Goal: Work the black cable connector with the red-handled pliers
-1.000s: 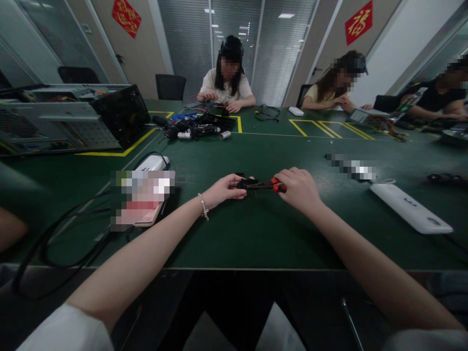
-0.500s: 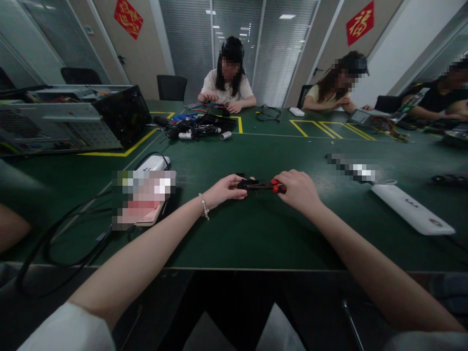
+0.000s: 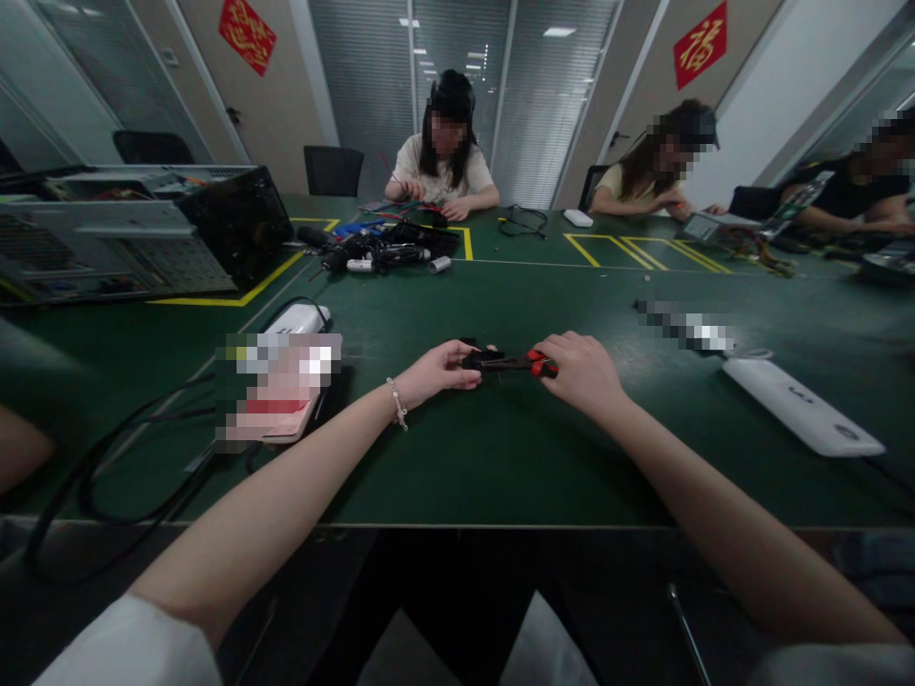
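Observation:
Just above the green table (image 3: 493, 457), my left hand (image 3: 441, 368) is closed on a small black part (image 3: 472, 360) whose exact kind I cannot make out. My right hand (image 3: 582, 370) grips the red-and-black handles of a pair of pliers (image 3: 511, 363). The dark jaws of the pliers point left and meet the black part at my left fingertips. Whether the jaws are clamped on it is too small to tell. My fingers partly hide both the part and the handles.
Left of my forearm lie a phone (image 3: 293, 419), a white power bank (image 3: 304, 319) and looped black cables (image 3: 92, 486). Another white power bank (image 3: 804, 405) rests at right. Farther off are an opened computer case (image 3: 135, 233), a drill (image 3: 339, 255) among cables, and several people (image 3: 447, 162).
The view has shifted very slightly. Both hands keep the same hold on the black part and the pliers, with almost no movement.

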Motion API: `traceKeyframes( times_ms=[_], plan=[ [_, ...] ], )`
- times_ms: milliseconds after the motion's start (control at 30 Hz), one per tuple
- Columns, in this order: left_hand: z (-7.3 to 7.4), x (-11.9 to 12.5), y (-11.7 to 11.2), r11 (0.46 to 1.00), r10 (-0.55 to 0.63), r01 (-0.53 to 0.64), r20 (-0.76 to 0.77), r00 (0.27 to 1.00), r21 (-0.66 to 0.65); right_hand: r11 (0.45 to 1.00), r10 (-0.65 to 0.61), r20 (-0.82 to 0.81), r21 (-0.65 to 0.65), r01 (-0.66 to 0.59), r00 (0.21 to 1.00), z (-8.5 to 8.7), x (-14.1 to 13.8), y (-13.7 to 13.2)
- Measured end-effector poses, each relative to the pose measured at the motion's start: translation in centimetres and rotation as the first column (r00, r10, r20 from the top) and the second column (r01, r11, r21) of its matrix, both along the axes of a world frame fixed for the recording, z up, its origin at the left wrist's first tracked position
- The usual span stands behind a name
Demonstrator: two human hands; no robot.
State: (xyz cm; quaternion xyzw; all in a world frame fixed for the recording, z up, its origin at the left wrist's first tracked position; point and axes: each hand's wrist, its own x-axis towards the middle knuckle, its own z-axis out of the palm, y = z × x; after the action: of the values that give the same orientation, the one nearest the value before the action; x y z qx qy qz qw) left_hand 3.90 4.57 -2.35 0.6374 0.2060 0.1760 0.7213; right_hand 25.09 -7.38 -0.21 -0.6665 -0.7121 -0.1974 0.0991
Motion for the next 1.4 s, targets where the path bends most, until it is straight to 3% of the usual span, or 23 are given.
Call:
traceKeyframes(
  times_ms=[300, 567, 900, 1167, 1400],
  plan=[
    [0.04, 0.02, -0.02, 1.0, 0.001, -0.001, 0.003, 1.0, -0.007, 0.999, -0.003, 0.079, 0.037, 0.0, 0.997, 0.62, -0.17, -0.42],
    [0.13, -0.07, 0.01, 1.0, -0.012, 0.012, 0.007, 1.0, 0.002, 1.0, -0.005, 0.011, -0.011, 0.005, 1.0, 0.2, -0.04, -0.17],
    [-0.23, 0.02, 0.08, 1.0, -0.007, 0.007, 0.004, 1.0, 0.011, 0.999, 0.0, 0.084, 0.039, -0.003, 0.996, 0.79, -0.29, -0.43],
    [0.05, -0.15, 0.06, 1.0, -0.023, 0.023, -0.004, 1.0, 0.017, 1.0, -0.001, -0.017, -0.015, 0.0, 1.0, -0.08, 0.09, -0.05],
    [-0.25, -0.04, 0.13, 1.0, -0.011, 0.011, 0.011, 1.0, 0.015, 1.0, 0.006, 0.044, 0.02, -0.007, 0.999, 0.57, -0.12, -0.33]
  ],
)
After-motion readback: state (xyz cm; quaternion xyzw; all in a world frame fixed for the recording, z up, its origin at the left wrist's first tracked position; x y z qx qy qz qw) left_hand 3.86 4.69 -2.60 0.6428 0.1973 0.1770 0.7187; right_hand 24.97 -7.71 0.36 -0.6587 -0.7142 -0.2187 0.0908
